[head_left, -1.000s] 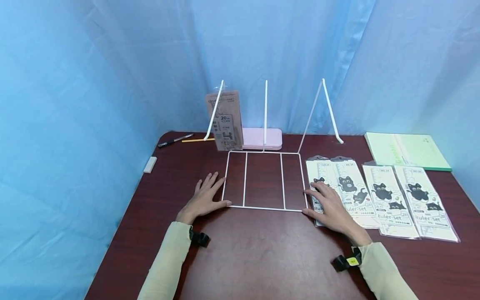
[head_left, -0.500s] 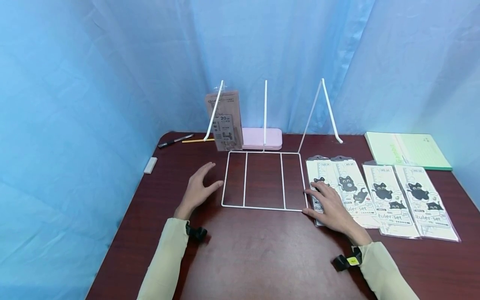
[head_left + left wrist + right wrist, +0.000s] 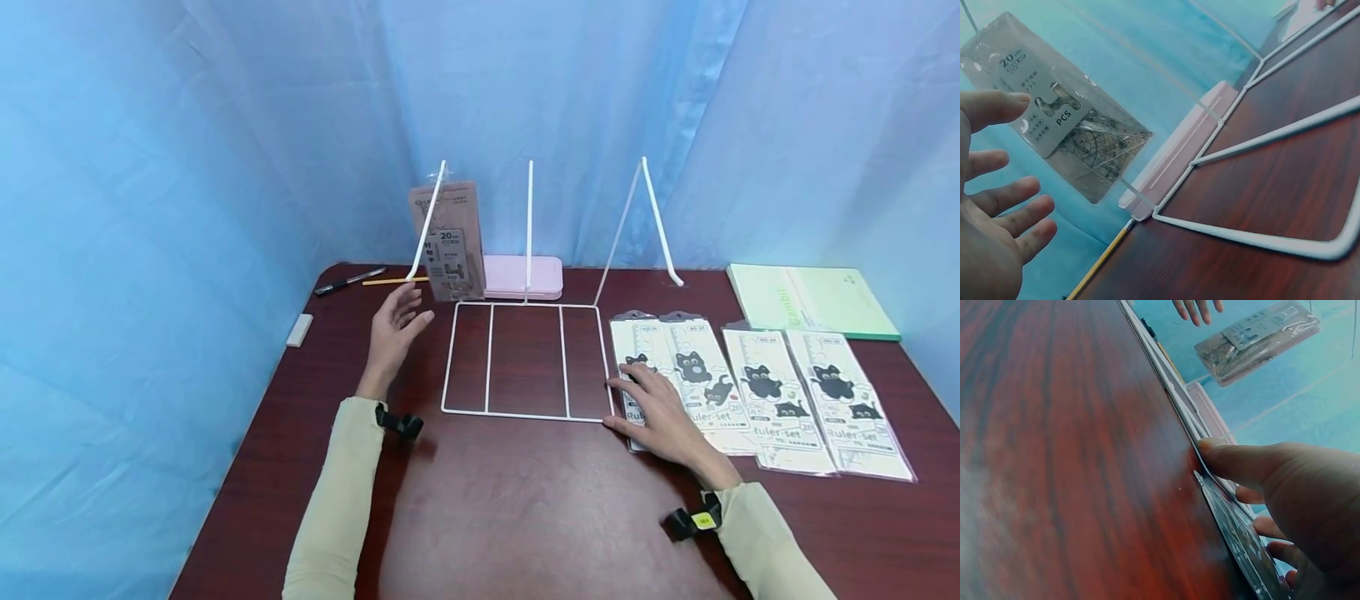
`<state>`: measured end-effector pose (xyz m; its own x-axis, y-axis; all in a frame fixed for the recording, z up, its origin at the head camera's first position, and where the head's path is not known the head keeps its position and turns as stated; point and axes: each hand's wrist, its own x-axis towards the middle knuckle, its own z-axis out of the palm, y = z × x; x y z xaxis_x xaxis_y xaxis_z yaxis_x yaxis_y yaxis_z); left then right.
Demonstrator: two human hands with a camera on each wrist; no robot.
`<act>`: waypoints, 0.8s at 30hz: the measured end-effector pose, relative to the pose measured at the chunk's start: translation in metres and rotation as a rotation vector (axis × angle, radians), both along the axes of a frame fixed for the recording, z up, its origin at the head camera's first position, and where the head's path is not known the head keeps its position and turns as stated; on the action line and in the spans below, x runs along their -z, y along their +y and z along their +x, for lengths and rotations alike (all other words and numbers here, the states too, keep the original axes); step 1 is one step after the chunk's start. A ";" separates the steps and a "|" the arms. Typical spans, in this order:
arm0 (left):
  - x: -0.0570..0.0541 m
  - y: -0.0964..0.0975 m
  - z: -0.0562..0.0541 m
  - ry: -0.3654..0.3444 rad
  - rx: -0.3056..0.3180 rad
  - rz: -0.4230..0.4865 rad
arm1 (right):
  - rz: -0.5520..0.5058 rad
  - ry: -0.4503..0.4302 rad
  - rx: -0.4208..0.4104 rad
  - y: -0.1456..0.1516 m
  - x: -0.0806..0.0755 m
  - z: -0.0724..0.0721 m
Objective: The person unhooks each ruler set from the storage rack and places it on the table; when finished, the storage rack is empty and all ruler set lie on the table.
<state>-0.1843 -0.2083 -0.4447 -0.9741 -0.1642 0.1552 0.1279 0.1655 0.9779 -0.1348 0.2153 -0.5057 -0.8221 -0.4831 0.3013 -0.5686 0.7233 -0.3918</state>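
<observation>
A white wire display rack point(image 3: 527, 415) stands on the table, its three hooks sloping up at the back. From the left hook hangs a clear packet point(image 3: 454, 242) marked 20, a set square and protractor showing through it in the left wrist view. My left hand point(image 3: 392, 333) is raised just in front and left of this packet, fingers relaxed and holding nothing. At the base's front right corner, my right hand point(image 3: 660, 417) rests its thumb on the wire, its fingers spread over the nearest of several cat-printed ruler set packs point(image 3: 708, 375).
A pink case point(image 3: 522, 277) lies behind the rack. On the left are a pen point(image 3: 349, 281), a yellow pencil point(image 3: 382, 282) and a white eraser point(image 3: 299, 330). Green notepads point(image 3: 813, 300) lie at the back right. Blue curtains point(image 3: 555, 92) close off the table's back and left.
My left hand has let go of the rack's front left corner, lifted, and moved back toward the hanging packet. My right hand stays at the right corner.
</observation>
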 end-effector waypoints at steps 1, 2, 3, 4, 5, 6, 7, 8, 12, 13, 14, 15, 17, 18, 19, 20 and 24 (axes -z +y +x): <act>0.001 0.001 -0.003 -0.002 -0.002 0.019 | 0.000 -0.003 0.000 0.000 0.000 0.000; 0.002 0.002 -0.006 -0.003 -0.003 0.032 | -0.002 -0.007 0.000 0.000 0.000 0.000; 0.003 0.003 -0.009 -0.006 -0.008 0.039 | -0.004 -0.010 -0.001 0.000 0.000 0.000; 0.004 0.004 -0.012 -0.007 -0.011 0.047 | -0.006 -0.009 -0.002 0.000 -0.001 0.001; 0.005 0.005 -0.014 -0.008 -0.015 0.053 | -0.008 -0.007 -0.003 0.000 -0.001 0.001; 0.005 0.006 -0.017 -0.010 -0.016 0.061 | -0.008 -0.004 -0.005 0.000 -0.001 0.001; 0.006 0.007 -0.019 -0.006 -0.019 0.063 | -0.010 -0.001 -0.007 0.001 -0.001 0.001; 0.007 0.007 -0.020 -0.002 -0.019 0.063 | -0.010 0.002 -0.009 0.001 -0.001 0.001; 0.008 0.010 -0.024 0.015 -0.017 0.083 | -0.007 0.004 -0.010 0.000 -0.001 0.001; 0.008 0.011 -0.024 0.019 -0.013 0.087 | -0.006 0.001 -0.009 0.000 -0.001 0.001; 0.008 0.012 -0.024 0.020 -0.010 0.093 | -0.005 -0.001 -0.008 0.000 -0.001 0.001; 0.008 0.013 -0.025 0.021 -0.007 0.096 | -0.005 -0.003 -0.007 0.000 -0.001 0.001; 0.007 0.015 -0.024 0.017 -0.003 0.109 | -0.003 -0.003 -0.006 0.000 -0.001 0.001; 0.006 0.016 -0.024 0.012 -0.001 0.112 | -0.003 -0.002 -0.005 0.000 -0.001 0.001; 0.006 0.017 -0.024 0.008 0.000 0.120 | -0.002 -0.001 -0.005 0.000 -0.001 0.001; 0.006 0.018 -0.025 0.003 0.000 0.125 | -0.002 -0.001 -0.005 0.000 -0.001 0.001; 0.006 0.023 -0.029 -0.021 0.001 0.139 | -0.003 -0.003 -0.002 0.000 0.000 0.000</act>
<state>-0.2137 -0.1854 -0.4507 -0.9770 -0.1820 0.1108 0.1074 0.0283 0.9938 -0.1344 0.2155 -0.5053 -0.8221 -0.4840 0.3000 -0.5689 0.7211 -0.3954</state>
